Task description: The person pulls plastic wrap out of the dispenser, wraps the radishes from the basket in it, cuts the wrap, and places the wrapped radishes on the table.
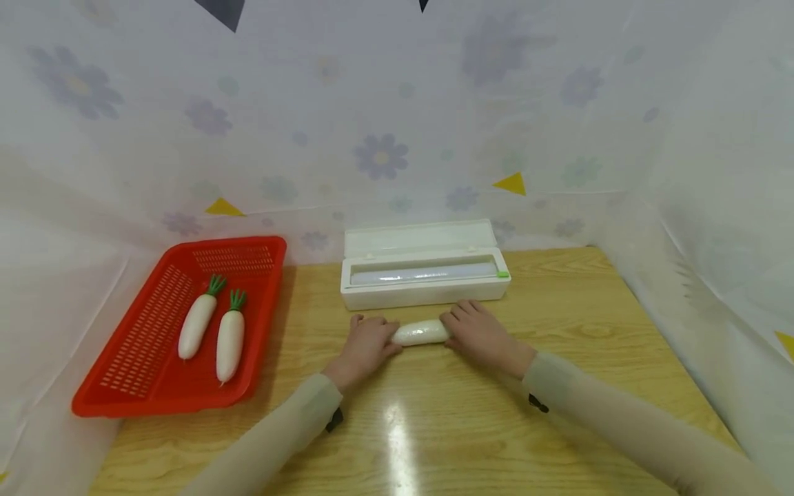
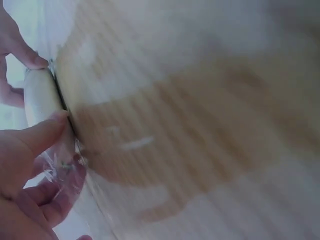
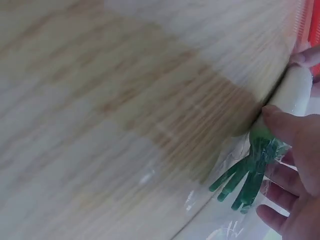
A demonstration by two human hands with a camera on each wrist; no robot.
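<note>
On the tabletop, before an open cling-film box, left hand and right hand clamp their grip on a film-wrapped daikon.

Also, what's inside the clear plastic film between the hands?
A white radish with green stalks, which show through the clear plastic film by the right hand. That hand and the left hand cover parts of the radish; its underside cannot be seen.
</note>
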